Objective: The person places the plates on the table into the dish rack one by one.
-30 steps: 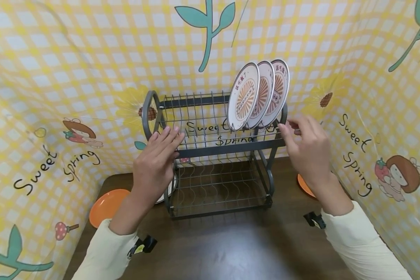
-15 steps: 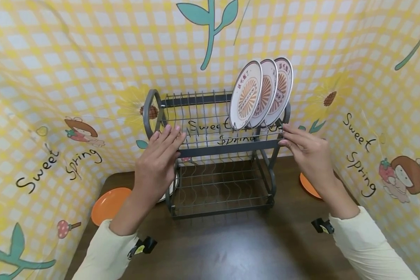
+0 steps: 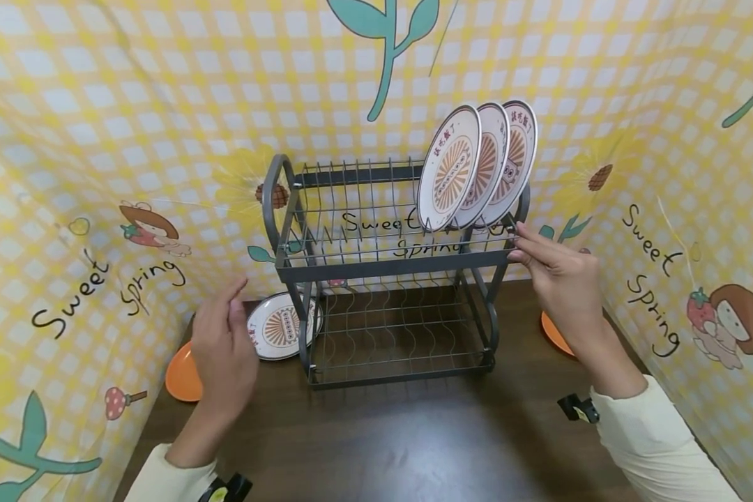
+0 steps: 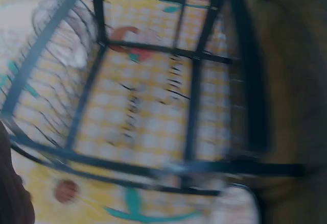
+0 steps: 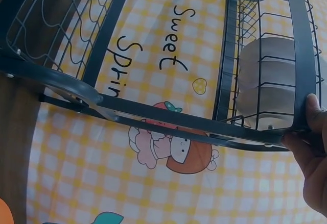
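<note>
A dark grey two-tier dish rack point(image 3: 389, 267) stands on the table. Three white patterned plates point(image 3: 450, 167) lean upright in the right end of its upper tier. My right hand point(image 3: 560, 279) pinches the upper tier's front right corner; the right wrist view shows thumb and fingers point(image 5: 304, 155) on that bar. Left of the rack, my left hand point(image 3: 221, 355) is in the air with relaxed fingers, holding nothing. Beside it a white patterned plate point(image 3: 279, 328) lies on the table, partly behind the rack's left leg. An orange plate point(image 3: 184, 380) is partly hidden by the left hand.
Another orange plate point(image 3: 555, 333) lies on the brown table point(image 3: 401, 439) right of the rack, partly covered by the right arm. A yellow checked cloth point(image 3: 226, 90) encloses the back and sides. The rack's lower tier point(image 3: 389, 335) has wavy wires.
My left hand has let go of the rack's upper left corner and moved down and left, uncovering the white plate. My right hand has settled into a pinch on the right corner.
</note>
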Action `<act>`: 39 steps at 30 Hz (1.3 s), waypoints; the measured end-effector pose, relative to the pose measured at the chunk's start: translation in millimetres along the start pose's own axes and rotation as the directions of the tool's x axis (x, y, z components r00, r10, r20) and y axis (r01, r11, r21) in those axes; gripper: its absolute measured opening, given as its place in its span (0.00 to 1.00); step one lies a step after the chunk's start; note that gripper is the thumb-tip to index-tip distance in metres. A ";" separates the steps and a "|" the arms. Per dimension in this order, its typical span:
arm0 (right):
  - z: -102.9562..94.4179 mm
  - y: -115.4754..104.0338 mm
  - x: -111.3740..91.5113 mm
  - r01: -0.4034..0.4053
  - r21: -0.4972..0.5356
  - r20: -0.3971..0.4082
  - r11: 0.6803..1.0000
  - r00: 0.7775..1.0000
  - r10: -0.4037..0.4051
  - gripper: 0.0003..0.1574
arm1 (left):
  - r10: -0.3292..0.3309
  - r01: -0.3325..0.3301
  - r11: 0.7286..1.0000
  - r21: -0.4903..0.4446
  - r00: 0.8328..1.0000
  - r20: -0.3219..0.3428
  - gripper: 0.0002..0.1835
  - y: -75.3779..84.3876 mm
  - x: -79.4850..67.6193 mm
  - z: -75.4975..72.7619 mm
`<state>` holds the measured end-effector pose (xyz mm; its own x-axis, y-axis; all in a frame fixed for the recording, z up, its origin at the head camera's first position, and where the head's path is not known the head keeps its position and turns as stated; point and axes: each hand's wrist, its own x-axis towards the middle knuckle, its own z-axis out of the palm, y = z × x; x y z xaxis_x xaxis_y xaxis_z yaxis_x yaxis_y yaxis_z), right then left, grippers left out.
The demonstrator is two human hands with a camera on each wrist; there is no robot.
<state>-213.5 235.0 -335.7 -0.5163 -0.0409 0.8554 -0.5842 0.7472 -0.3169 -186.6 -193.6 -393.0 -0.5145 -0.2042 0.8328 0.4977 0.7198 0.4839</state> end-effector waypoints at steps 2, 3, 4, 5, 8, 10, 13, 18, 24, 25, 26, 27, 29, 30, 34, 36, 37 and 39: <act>-0.9 1.3 -1.1 -0.003 -0.009 -0.009 1.000 1.000 0.003 0.16 | -0.185 0.185 0.983 0.015 0.977 0.102 0.16 -15.4 -14.6 -4.0; -1.1 2.1 -1.8 -0.006 -0.009 -0.015 1.000 1.000 0.006 0.16 | -0.277 0.275 0.961 0.035 0.948 0.160 0.18 -22.5 -21.8 -5.0; -1.2 2.9 -2.4 -0.010 -0.005 -0.023 1.000 1.000 0.010 0.16 | -0.358 0.354 0.933 0.062 0.909 0.213 0.20 -29.5 -28.5 -5.0; -1.3 3.7 -3.1 -0.016 0.001 -0.032 1.000 0.999 0.016 0.16 | -0.434 0.427 0.900 0.088 0.861 0.266 0.22 -36.4 -34.6 -4.6; -1.4 6.5 -4.4 -0.035 0.017 -0.063 0.999 0.997 0.036 0.17 | -0.612 0.608 0.779 0.154 0.684 0.396 0.28 -55.3 -47.0 -0.4; -1.2 8.2 -4.9 -0.042 0.027 -0.082 0.999 0.996 0.044 0.16 | -0.709 0.729 0.662 0.171 0.537 0.457 0.30 -66.2 -51.2 3.9; -0.6 9.9 -5.3 -0.047 0.036 -0.096 0.998 0.994 0.050 0.16 | -0.801 0.874 0.453 0.175 0.313 0.510 0.26 -79.6 -52.5 12.5; 0.7 9.2 -4.6 -0.052 0.053 -0.089 0.997 0.994 0.057 0.14 | -0.865 0.971 0.193 0.139 0.101 0.492 0.30 -94.2 -52.1 30.4; 3.7 7.3 -4.7 -0.062 0.070 -0.068 0.996 0.995 0.067 0.13 | -0.900 0.999 -0.006 -0.038 0.011 0.436 0.38 -108.8 -55.4 52.7; 4.4 7.4 -5.0 -0.064 0.068 -0.063 0.996 0.996 0.069 0.13 | -0.908 0.997 -0.037 -0.069 -0.004 0.418 0.37 -111.5 -55.9 55.5; 5.1 7.4 -5.4 -0.066 0.065 -0.059 0.996 0.996 0.070 0.13 | -0.916 0.993 -0.067 -0.098 -0.022 0.400 0.35 -114.0 -56.4 58.0; 5.9 7.5 -5.7 -0.070 0.065 -0.057 0.995 0.996 0.073 0.12 | -0.922 0.987 -0.095 -0.127 -0.039 0.385 0.34 -116.7 -56.8 60.2; 7.2 7.4 -6.1 -0.070 0.067 -0.059 0.995 0.996 0.074 0.12 | -0.925 0.973 -0.140 -0.185 -0.062 0.375 0.33 -120.5 -57.3 63.1; 7.8 7.4 -6.2 -0.069 0.070 -0.062 0.995 0.995 0.073 0.12 | -0.925 0.965 -0.151 -0.214 -0.062 0.375 0.32 -122.1 -57.7 64.0; 10.3 7.0 -6.6 -0.058 0.092 -0.092 0.994 0.994 0.067 0.13 | -0.922 0.931 -0.197 -0.309 -0.069 0.380 0.32 -128.7 -59.3 67.2; 10.8 6.8 -6.9 -0.050 0.094 -0.101 0.994 0.993 0.060 0.13 | -0.921 0.900 -0.233 -0.368 -0.083 0.381 0.32 -131.5 -60.3 68.3; 11.0 6.8 -7.1 -0.048 0.094 -0.104 0.994 0.993 0.058 0.13 | -0.923 0.887 -0.247 -0.390 -0.093 0.374 0.32 -133.3 -61.3 69.1; 11.1 6.3 -7.5 -0.046 0.095 -0.105 0.994 0.993 0.056 0.13 | -0.927 0.869 -0.257 -0.423 -0.098 0.362 0.33 -135.5 -63.5 70.2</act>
<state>-220.3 232.7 -348.7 -0.4793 0.0707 0.8748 -0.6170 0.6817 -0.3932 -270.4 -231.6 -530.4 -0.6636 -0.4069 -0.6278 -0.2799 -0.6432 0.7128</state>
